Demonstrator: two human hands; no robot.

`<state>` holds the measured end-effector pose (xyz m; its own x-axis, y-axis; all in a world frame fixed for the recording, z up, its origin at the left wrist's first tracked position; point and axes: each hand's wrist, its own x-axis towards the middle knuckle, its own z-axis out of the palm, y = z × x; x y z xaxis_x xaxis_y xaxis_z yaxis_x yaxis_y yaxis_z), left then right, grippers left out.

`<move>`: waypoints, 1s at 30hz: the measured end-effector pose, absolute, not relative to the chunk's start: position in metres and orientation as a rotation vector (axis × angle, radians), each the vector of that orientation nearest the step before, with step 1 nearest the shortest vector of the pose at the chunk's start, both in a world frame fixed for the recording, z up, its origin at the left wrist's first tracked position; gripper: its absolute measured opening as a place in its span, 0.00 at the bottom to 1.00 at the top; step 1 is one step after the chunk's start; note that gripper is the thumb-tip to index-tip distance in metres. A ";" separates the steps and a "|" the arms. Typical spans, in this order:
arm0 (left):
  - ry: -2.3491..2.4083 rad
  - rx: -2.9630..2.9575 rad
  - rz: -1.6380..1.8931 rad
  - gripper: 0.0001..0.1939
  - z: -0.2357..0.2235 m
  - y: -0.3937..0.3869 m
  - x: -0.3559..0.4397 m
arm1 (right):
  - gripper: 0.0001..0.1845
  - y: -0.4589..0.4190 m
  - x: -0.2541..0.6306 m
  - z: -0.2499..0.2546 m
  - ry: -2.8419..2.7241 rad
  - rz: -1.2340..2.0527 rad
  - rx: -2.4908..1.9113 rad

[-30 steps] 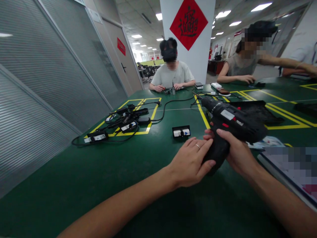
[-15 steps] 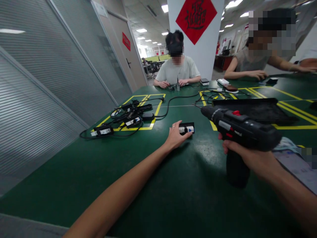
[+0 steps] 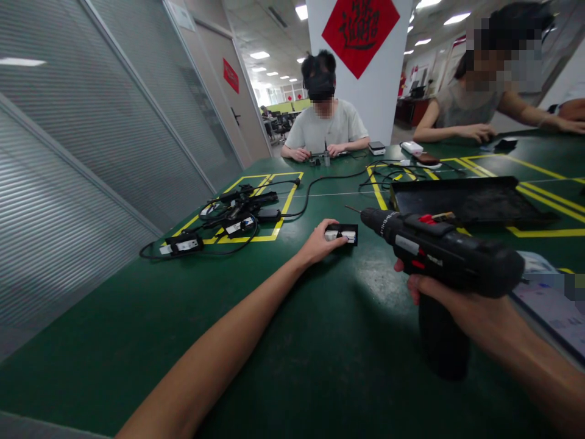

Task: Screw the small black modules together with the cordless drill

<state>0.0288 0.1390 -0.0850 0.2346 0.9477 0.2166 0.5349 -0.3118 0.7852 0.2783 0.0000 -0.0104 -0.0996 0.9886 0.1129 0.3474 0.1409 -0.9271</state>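
Observation:
My right hand [image 3: 439, 292] is wrapped round the grip of a black cordless drill [image 3: 439, 247] with red buttons. The drill is raised over the right part of the green table, its thin bit pointing left. With thumb and fingers, my left hand [image 3: 319, 242] holds a small black box-shaped part [image 3: 351, 228] with a white label, down on the table top. A gap separates the bit's tip from this part, which lies below and a little left of it. My palm hides the left end of the part.
Left of centre, black adapters and cables [image 3: 240, 213] lie in a yellow-taped area. Behind the drill rests a long black tray [image 3: 457, 198]. Cables [image 3: 388, 174] cross the far side. A person [image 3: 324, 128] sits opposite, another [image 3: 475, 110] at the right. A flat screen-like device [image 3: 548, 305] lies right.
The drill has tipped so its bit sits lower and further left, nearer the small black part. My left hand keeps its hold. The whole view has shifted slightly.

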 end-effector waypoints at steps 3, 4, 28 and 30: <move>1.374 1.944 0.957 0.27 -0.085 0.140 0.029 | 0.09 0.000 0.277 -0.011 -1.578 0.953 -1.325; 1.382 1.944 0.969 0.27 -0.086 0.140 0.028 | 0.09 -0.001 0.276 -0.012 -1.575 0.966 -1.330; 1.383 2.015 1.007 0.26 -0.092 0.150 0.015 | 0.04 -0.007 0.276 -0.010 -1.513 1.229 -1.401; 1.378 2.021 0.999 0.27 -0.092 0.149 0.016 | 0.04 -0.007 0.277 -0.011 -1.536 1.213 -1.405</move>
